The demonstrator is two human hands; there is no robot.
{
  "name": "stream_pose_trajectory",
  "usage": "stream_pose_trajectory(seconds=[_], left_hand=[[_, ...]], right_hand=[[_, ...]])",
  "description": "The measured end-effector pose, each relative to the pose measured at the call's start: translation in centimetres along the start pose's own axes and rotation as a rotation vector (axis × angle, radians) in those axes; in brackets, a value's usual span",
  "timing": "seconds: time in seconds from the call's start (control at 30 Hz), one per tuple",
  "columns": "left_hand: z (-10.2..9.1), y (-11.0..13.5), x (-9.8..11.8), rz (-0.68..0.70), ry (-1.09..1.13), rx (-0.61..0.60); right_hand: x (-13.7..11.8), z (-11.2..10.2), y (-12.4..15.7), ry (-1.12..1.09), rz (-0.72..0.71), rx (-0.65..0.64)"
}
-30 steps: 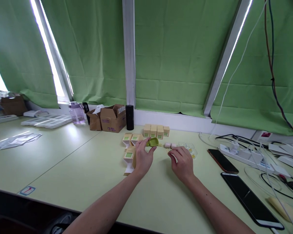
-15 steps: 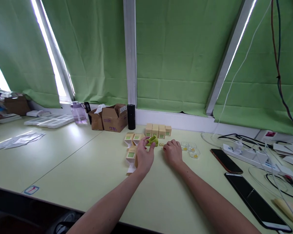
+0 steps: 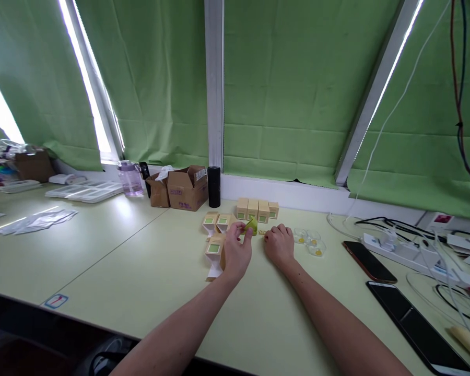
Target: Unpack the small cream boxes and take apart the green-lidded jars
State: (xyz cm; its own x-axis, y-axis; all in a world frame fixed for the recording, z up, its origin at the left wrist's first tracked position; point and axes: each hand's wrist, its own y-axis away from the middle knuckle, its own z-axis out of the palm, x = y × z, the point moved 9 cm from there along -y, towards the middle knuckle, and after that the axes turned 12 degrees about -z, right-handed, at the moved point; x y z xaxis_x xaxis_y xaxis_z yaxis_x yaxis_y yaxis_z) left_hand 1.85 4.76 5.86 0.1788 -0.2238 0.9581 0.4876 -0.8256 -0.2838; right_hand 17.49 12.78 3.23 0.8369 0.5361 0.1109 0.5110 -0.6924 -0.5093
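Note:
My left hand (image 3: 237, 253) is closed, pinching a small olive-green box-like piece (image 3: 251, 226) between thumb and fingers, tilted just above the table. My right hand (image 3: 280, 244) rests on the table with its fingers curled; anything within them is hidden. Between the hands lie tiny gold-coloured pieces (image 3: 262, 233), too small to make out. Left of my left hand stand several small tan cardboard boxes with green windows, the nearest box (image 3: 214, 250) with its white flap open toward me. Right of my right hand sit clear plastic cases (image 3: 316, 247) with yellow bits inside.
A row of tan boxes (image 3: 253, 209) stands behind the hands. Farther back are a black cylinder (image 3: 214, 187), an opened brown carton (image 3: 185, 190) and a purple bottle (image 3: 130, 180). At right lie two phones, one phone (image 3: 368, 261) beside a power strip (image 3: 407, 253) with cables.
The green piece has turned in my left hand, so its hollow shows less. My right hand stays in about the same place. The whole view has shifted slightly.

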Motion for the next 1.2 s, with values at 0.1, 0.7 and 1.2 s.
stream_pose_trajectory(seconds=[0.1,0.7,1.2], left_hand=[[0.1,-0.1,-0.2,-0.046,0.038,-0.018],[4.4,0.9,-4.8,-0.728,0.785,-0.443],[2.3,-0.9,-0.3,0.085,-0.56,-0.205]], right_hand=[[0.0,-0.4,0.2,-0.007,-0.006,0.023],[-3.2,-4.2,8.4,-0.266,-0.142,-0.102],[-2.0,-3.8,8.2,-0.327,-0.028,-0.201]])
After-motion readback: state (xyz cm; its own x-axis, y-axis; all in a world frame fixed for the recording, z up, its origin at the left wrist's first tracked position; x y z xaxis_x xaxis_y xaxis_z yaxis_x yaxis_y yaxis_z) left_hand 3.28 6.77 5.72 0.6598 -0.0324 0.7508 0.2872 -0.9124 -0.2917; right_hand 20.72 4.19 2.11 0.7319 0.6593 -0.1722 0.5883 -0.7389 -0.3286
